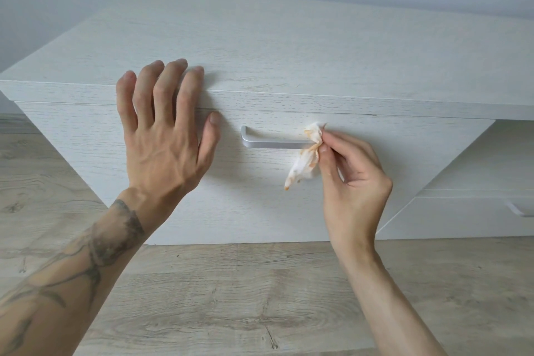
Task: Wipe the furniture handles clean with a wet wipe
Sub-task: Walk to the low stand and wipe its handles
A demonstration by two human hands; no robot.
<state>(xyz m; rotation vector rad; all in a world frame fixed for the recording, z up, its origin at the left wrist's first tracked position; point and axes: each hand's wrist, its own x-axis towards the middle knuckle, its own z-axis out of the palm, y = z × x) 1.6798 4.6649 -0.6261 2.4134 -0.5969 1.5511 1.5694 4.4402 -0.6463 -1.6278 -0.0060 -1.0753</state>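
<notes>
At the handle's (274, 143) right end, your right hand (351, 179) pinches the stained wipe (306, 157) around the bar, while your left hand (161, 124) rests flat and open on the drawer front (260, 196). Heads up: that orange gunk could smear back on, so refold.

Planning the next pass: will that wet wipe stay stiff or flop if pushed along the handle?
Likely floppy: the wet wipe hangs crumpled and drooping from the right hand that pinches it. Probably light, since fingertips alone hold it. It may bunch rather than slide flat along the handle, being already wadded at its right end.
</notes>
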